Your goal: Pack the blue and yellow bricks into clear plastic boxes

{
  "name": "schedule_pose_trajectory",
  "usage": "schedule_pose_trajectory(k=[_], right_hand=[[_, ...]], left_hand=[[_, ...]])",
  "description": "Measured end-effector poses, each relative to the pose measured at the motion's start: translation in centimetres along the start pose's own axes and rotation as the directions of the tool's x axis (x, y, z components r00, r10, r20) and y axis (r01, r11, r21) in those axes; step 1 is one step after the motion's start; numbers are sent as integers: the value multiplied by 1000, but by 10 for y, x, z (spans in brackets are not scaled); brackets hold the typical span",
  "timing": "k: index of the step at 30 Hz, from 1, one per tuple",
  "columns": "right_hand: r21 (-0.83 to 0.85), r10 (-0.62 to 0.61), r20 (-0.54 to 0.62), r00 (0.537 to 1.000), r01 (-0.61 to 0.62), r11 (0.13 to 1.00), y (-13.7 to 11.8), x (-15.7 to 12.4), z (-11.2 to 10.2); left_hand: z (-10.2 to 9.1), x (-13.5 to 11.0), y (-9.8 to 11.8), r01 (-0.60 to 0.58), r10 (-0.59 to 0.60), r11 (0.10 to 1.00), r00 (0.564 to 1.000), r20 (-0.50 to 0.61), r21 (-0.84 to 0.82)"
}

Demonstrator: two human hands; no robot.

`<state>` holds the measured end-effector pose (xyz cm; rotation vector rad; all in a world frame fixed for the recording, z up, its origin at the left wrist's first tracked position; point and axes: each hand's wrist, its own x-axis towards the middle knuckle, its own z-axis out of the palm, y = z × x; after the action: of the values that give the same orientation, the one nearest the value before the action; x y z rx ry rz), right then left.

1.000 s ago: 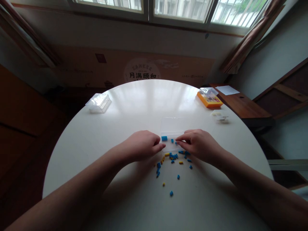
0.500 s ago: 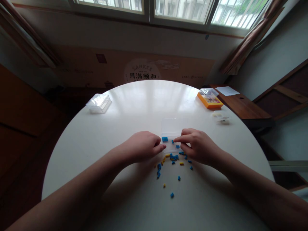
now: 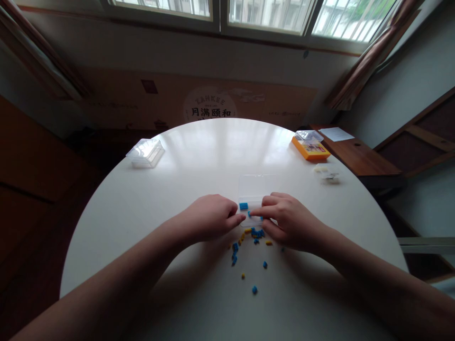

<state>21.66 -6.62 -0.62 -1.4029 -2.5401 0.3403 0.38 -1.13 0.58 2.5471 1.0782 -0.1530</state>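
Observation:
A small clear plastic box [image 3: 254, 187] lies open on the round white table [image 3: 199, 156], with a row of blue beads [image 3: 243, 205] inside its near half. My left hand [image 3: 209, 218] rests curled against the box's left edge, its fingertips touching the rim. My right hand [image 3: 287, 220] reaches into the box from the right, thumb and forefinger pinched on a tiny blue bead [image 3: 249, 214]. Loose blue and yellow beads [image 3: 253, 237] are scattered on the table just in front of both hands.
A clear plastic container [image 3: 145, 151] sits at the table's far left. An orange box [image 3: 310, 148] with a clear lid on it stands at the far right, with a small clear packet [image 3: 327, 171] beside it. A wooden bench with paper [image 3: 336, 134] is beyond the table's right edge.
My right hand has slid left across the box, its pinched fingertips now near the row of blue beads. My left hand has stayed at the box's left edge.

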Motion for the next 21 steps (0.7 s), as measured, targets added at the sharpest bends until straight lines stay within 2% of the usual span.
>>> schedule_pose_trajectory(k=[17, 21], right_hand=[[-22, -46, -4, 999, 46, 999, -8, 6, 9], [-14, -65, -57, 996, 65, 998, -5, 5, 10]], left_hand=[[1, 0, -2, -26, 26, 1000, 1000, -5, -4], [-1, -1, -1, -26, 26, 999, 1000, 1, -21]])
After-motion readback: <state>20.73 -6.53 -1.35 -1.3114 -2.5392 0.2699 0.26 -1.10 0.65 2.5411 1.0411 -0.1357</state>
